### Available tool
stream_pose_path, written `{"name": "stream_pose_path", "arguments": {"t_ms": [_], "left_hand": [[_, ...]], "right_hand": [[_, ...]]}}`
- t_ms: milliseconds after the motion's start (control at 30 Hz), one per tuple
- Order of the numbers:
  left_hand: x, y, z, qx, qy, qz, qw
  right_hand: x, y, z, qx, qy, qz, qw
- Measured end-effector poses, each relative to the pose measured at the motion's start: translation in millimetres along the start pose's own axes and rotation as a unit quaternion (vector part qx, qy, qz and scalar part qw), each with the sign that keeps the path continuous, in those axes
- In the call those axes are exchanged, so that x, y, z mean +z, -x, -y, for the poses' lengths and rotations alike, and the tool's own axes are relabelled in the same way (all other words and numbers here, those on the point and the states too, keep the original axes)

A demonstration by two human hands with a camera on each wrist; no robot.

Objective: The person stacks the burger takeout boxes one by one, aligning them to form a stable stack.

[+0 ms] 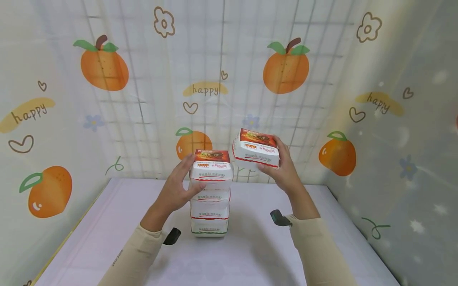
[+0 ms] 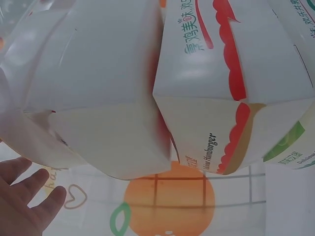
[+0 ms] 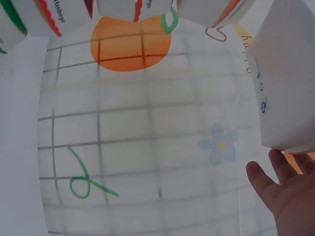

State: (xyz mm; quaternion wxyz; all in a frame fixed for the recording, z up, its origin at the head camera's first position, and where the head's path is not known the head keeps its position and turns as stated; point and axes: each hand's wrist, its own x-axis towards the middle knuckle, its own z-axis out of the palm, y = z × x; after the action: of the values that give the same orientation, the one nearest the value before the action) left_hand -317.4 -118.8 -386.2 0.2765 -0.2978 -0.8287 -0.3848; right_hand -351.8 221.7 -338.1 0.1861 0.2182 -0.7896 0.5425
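Note:
At the middle of the table stands an upright stack of white burger boxes (image 1: 210,218) with red and green trim. My left hand (image 1: 171,190) grips the top burger box (image 1: 212,169) at its left side, thumb across the lower front and fingers by the left edge. In the left wrist view, that box's plain white side (image 2: 103,142) is close to the camera. Higher up and to the right, my right hand (image 1: 286,169) holds another burger box (image 1: 255,149), slightly tilted. Its underside (image 3: 285,83) appears in the right wrist view with fingers along its edge.
The white table (image 1: 307,238) spreads around the stack. Behind and at both sides hang white curtains (image 1: 243,51) printed with oranges, hearts and flowers, and a dark grid shows through the back one. Each wrist carries a small black device (image 1: 280,218).

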Motion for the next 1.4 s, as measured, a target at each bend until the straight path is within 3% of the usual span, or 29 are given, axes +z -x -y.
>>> {"name": "stream_pose_path", "arguments": {"t_ms": [367,667,867,1400], "left_hand": [[-5.5,-1.9,1.6,0.011,-0.004,-0.011,0.9999],[-6.7,-3.5,-2.1,-0.015,-0.004,-0.004,0.9999],[-8.0,-7.6,-8.5,-0.036,0.011,-0.004,0.9993],[-7.4,-11.7,-11.1,-0.035,0.019,0.000,0.9992]], "right_hand": [[17,-4,45,-0.006,0.011,0.009,1.000],[27,-15,25,-0.018,-0.005,0.011,1.000],[35,-18,31,-0.026,-0.013,0.028,0.999],[57,-25,39,-0.044,-0.020,0.052,0.997]]}}
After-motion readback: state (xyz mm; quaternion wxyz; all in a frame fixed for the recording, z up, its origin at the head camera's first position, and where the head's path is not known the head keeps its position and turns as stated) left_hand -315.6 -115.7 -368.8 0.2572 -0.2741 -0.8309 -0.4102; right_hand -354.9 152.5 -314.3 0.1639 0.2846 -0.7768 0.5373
